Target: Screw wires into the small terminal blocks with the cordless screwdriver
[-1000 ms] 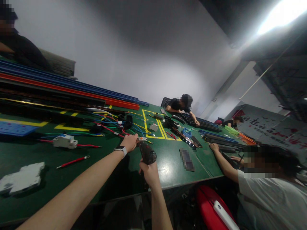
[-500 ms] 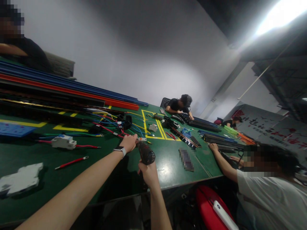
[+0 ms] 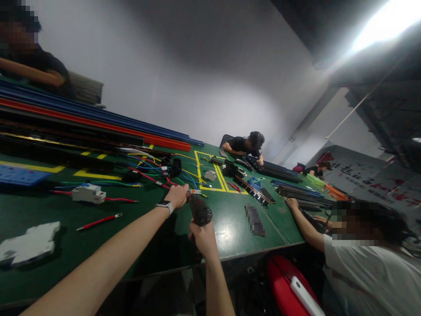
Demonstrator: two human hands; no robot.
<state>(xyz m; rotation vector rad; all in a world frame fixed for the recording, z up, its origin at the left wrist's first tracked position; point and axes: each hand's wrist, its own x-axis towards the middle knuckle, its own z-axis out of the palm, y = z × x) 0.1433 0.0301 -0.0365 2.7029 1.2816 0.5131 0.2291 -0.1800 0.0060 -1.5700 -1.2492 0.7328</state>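
Observation:
My right hand point(image 3: 202, 237) is wrapped round the grip of a dark power drill point(image 3: 200, 210), whose nose points away from me over the green table. My left hand point(image 3: 178, 195), with a watch point(image 3: 165, 206) on its wrist, is closed on a small white circuit breaker point(image 3: 195, 192) with an orange mark, right at the drill's nose. Most of that breaker is hidden by my fingers and the drill. A red wire point(image 3: 161, 184) runs up to my left hand. Left of it lies another circuit breaker point(image 3: 88, 193) with red wires, and a short red cable point(image 3: 98, 222) with a metal lug.
A white breaker-shaped part point(image 3: 29, 243) lies at near left. Blue trunking point(image 3: 98, 115) and orange trunking point(image 3: 171, 141) run along the back. Bundled coloured wires point(image 3: 148, 164) lie mid-table. A co-worker in white point(image 3: 368, 267) sits at right by a red stool point(image 3: 286, 285); others work farther off.
Both my hands and the drill stay almost in place. The co-worker at far left has shifted an arm, and the view has moved very slightly.

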